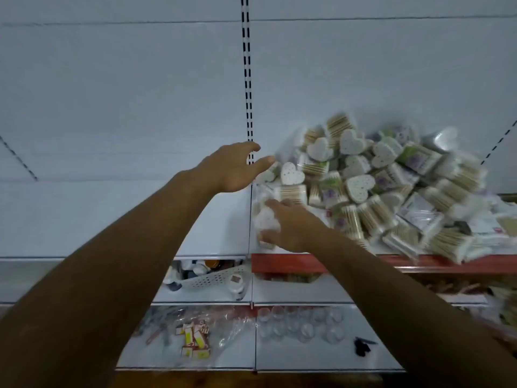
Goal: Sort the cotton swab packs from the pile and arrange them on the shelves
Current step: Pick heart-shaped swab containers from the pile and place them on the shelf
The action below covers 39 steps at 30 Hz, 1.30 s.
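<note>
Reaching into the near left edge of the pile, the right hand has its fingers curled around a clear pack with a white heart-shaped piece inside, at the front of the shelf. The left hand is open, fingers spread and holding nothing, hovering just above the left rim of the pile near the slotted upright. It looks to be heading for a heart-shaped pack close by.

The swab packs are heaped loosely on the right half of the shelf, mixed in kind: heart-shaped ones, bundles of wooden sticks, flat white packets. Several overhang the red front lip. The left half of the shelf carries none of them.

The main risk is a slide. The packs are slick and lean on one another, so pulling one from the bottom edge may loosen those above and tip some over the lip onto the lower shelves, where a basket and small clear cups sit. The picture is blurred at the right hand, so how firm that hold is cannot be told.
</note>
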Each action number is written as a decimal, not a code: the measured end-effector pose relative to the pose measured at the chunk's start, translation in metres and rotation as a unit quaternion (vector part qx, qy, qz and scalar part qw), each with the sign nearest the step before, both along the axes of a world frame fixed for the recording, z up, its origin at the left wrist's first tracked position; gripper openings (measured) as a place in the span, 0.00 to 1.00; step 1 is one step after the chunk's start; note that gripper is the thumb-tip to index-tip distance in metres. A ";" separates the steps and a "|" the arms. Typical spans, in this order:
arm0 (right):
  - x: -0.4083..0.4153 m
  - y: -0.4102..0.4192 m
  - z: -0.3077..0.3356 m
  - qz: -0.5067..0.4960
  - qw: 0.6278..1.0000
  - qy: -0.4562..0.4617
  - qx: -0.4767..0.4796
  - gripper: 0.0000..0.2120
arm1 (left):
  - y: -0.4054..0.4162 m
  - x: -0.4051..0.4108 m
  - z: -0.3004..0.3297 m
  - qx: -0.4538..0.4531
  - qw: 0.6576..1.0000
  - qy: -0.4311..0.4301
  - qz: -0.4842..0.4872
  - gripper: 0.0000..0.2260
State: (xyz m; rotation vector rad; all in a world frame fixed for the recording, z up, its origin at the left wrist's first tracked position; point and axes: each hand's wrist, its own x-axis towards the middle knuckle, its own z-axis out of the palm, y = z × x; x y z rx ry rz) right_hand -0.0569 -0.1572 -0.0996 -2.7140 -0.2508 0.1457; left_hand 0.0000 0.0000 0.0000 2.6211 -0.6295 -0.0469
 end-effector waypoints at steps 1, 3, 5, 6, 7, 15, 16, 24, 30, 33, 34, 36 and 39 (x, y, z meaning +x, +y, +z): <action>0.005 0.009 -0.006 -0.012 1.000 0.010 -0.004 0.35 | 0.004 0.005 -0.003 0.005 1.000 0.010 -0.002 0.29; 0.014 0.022 -0.019 -0.035 0.999 -0.002 -0.019 0.32 | 0.013 0.021 -0.013 0.009 1.000 0.021 -0.011 0.29; 0.022 0.028 -0.026 -0.037 0.999 -0.011 -0.014 0.29 | 0.019 0.035 -0.022 -0.009 0.999 0.040 -0.027 0.29; 0.028 0.029 -0.026 -0.039 0.999 -0.006 0.014 0.30 | 0.021 0.041 -0.027 -0.020 0.998 0.049 -0.034 0.28; 0.033 0.028 -0.023 -0.041 0.997 0.001 0.059 0.31 | 0.023 0.047 -0.031 -0.032 0.997 0.055 -0.040 0.28; 0.064 0.025 0.022 -0.066 0.953 -0.122 0.268 0.29 | 0.003 0.060 -0.051 -0.232 0.959 0.140 -0.083 0.30; 0.065 0.023 0.024 -0.072 0.947 -0.141 0.281 0.26 | -0.004 0.061 -0.053 -0.247 0.957 0.130 -0.079 0.24; 0.081 -0.034 0.046 -0.057 0.935 -0.144 0.319 0.21 | -0.061 0.084 -0.039 -0.270 0.962 0.023 -0.038 0.10; 0.096 -0.122 0.071 -0.149 0.948 -0.279 0.037 0.25 | -0.096 0.113 -0.027 -0.252 0.968 0.001 0.001 0.10; 0.100 -0.162 0.074 -0.157 0.960 -0.218 -0.083 0.35 | -0.110 0.116 -0.029 -0.253 0.967 -0.006 -0.010 0.10; 0.101 -0.170 0.073 -0.157 0.965 -0.184 -0.105 0.37 | -0.115 0.115 -0.029 -0.253 0.967 -0.006 -0.013 0.11; 0.103 -0.180 0.068 -0.152 0.971 -0.142 -0.117 0.41 | -0.123 0.112 -0.030 -0.252 0.967 -0.003 -0.015 0.12; 0.102 -0.183 0.065 -0.140 0.972 -0.142 -0.121 0.39 | -0.132 0.106 -0.029 -0.243 0.970 0.003 -0.022 0.13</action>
